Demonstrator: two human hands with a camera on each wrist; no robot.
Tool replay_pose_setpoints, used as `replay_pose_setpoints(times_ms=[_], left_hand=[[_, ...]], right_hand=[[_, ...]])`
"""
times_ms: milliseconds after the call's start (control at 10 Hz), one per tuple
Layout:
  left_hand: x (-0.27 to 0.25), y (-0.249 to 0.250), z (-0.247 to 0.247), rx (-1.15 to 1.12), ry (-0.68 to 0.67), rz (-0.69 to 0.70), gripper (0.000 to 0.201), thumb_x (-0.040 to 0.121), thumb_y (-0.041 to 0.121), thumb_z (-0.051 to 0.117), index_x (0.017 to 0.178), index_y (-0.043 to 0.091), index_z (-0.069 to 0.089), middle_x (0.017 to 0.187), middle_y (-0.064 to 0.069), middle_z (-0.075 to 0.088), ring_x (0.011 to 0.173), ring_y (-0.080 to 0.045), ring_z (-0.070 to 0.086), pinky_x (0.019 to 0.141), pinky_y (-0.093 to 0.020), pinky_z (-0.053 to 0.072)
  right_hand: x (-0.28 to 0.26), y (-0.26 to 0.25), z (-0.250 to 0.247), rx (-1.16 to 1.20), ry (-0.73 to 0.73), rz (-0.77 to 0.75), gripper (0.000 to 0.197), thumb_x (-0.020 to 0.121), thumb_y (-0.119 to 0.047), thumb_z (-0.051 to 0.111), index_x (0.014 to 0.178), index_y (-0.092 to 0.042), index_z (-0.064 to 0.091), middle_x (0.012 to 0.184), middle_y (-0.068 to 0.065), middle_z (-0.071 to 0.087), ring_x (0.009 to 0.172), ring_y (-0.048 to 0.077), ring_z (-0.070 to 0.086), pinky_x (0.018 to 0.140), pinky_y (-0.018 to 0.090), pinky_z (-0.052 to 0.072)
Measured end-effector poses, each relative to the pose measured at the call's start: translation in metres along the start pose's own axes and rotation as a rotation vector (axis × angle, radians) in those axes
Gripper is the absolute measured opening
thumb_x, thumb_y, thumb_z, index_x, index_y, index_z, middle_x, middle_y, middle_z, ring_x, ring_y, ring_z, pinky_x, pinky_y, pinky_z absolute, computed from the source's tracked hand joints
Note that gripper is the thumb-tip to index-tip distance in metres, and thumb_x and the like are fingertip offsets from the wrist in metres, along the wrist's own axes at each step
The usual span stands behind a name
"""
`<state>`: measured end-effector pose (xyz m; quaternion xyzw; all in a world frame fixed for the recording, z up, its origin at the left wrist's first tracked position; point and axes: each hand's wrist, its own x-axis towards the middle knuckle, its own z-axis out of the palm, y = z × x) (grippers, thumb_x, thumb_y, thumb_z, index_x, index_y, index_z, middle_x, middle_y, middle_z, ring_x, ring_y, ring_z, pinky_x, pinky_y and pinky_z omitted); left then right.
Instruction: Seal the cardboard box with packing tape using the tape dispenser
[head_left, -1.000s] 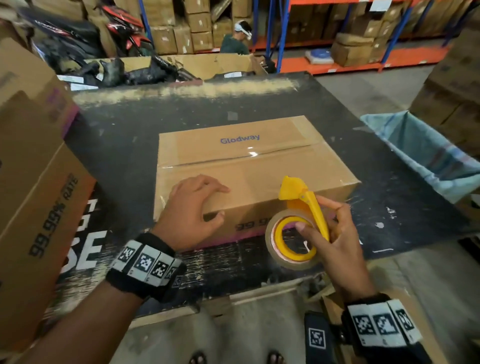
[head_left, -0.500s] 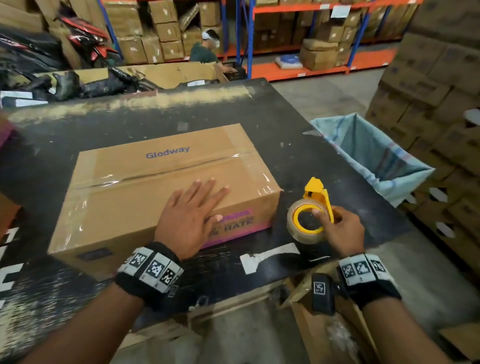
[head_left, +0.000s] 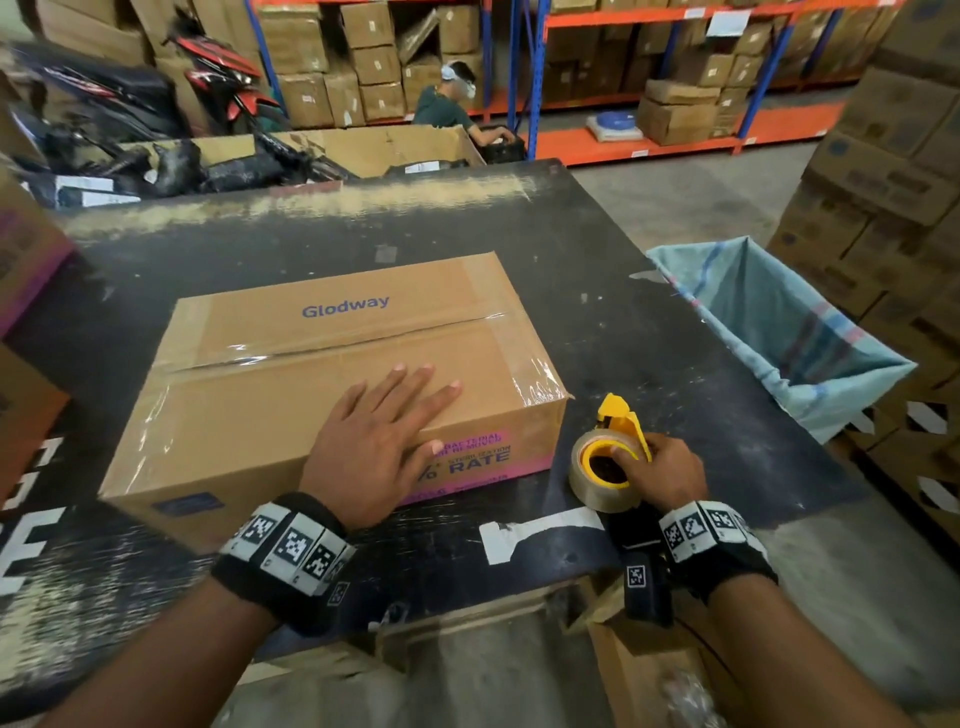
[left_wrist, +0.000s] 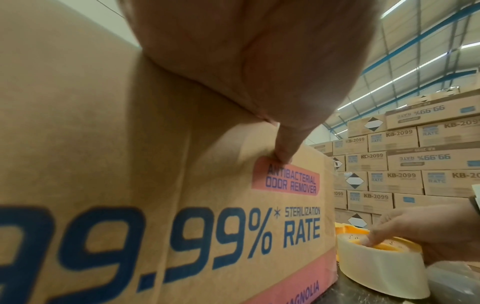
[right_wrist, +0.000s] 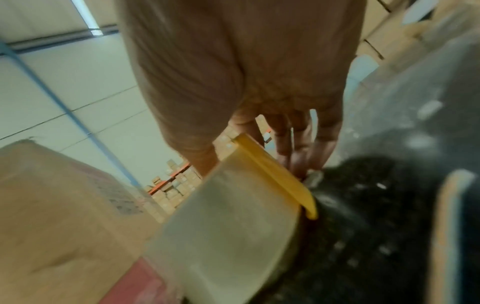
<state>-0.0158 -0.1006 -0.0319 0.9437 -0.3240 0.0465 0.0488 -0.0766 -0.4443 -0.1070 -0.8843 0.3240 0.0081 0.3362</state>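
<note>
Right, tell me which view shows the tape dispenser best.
The head view: the whole tape dispenser shows, yellow frame and roll, gripped by the right hand on the table. The left wrist view catches only the roll's side; the right wrist view is close and blurred.

Around you: a scuffed black worktable (head_left: 597, 291); grey concrete floor (head_left: 701, 202); blue-and-orange shelving (head_left: 524, 78) stacked with cartons; a wall of stacked boxes (head_left: 893, 171) on your right; a pale blue sack (head_left: 779, 332) beside the table; striplights (left_wrist: 405, 74) overhead.

Blue sack (head_left: 810, 332), stacked ctns (head_left: 883, 171), shelving (head_left: 644, 140)
</note>
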Motion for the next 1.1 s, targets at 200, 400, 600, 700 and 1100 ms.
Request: replay_pose_setpoints(times_ms=[200,400,600,700,1100], left_hand=[[-0.016,-0.015,-0.018,-0.096,-0.016,-0.12,0.073,0.089,0.072,0.035,0.155,0.044,0.024,0.165,0.006,0.029,0.156,-0.017,0.021,0.125,-0.06,0.013],[-0.052,-0.096,-0.049,-0.139,-0.003,-0.527,0.098,0.068,0.096,0.035,0.152,0.046,0.027,0.169,-0.001,0.017,0.157,-0.028,0.013,0.12,-0.067,0.007],[-0.057,-0.183,-0.07,-0.383,-0.187,-0.821,0.115,0.064,0.086,0.059,0.158,0.034,0.016,0.166,-0.019,0.018,0.148,-0.042,0.033,0.119,-0.052,0.03],[-0.057,-0.188,-0.067,-0.414,-0.192,-0.775,0.105,0.071,0.078,0.064,0.155,0.032,0.02,0.155,-0.021,0.037,0.138,-0.041,0.046,0.115,-0.048,0.038],[-0.078,-0.193,-0.052,-0.27,-0.004,-0.765,0.1,0.071,0.092,0.041,0.155,0.041,0.021,0.165,-0.023,0.017,0.151,-0.046,0.022,0.122,-0.06,0.022]], right_hand=[[-0.032,-0.079,-0.019,0.127,0.268,-0.446,0.064,0.083,-0.048,0.065,0.14,-0.022,0.051,0.139,0.007,0.048,0.131,0.027,0.048,0.106,0.051,0.043],[-0.053,-0.173,0.003,-0.4,0.001,-0.616,0.102,0.064,-0.098,0.027,0.151,-0.045,0.025,0.168,0.001,0.012,0.154,0.035,0.006,0.118,0.066,0.009],[-0.031,-0.189,0.011,-0.399,-0.2,-0.363,0.119,0.044,-0.106,0.034,0.147,-0.049,0.012,0.168,0.009,-0.003,0.143,0.056,0.025,0.111,0.068,0.031],[-0.035,-0.19,0.015,-0.396,-0.172,-0.388,0.117,0.046,-0.107,0.034,0.145,-0.048,0.016,0.168,0.01,0.001,0.14,0.056,0.031,0.109,0.067,0.034],[-0.052,-0.193,0.029,-0.328,-0.103,-0.323,0.125,0.048,-0.106,0.033,0.154,-0.045,0.005,0.169,0.004,-0.002,0.147,0.044,0.029,0.11,0.062,0.036]])
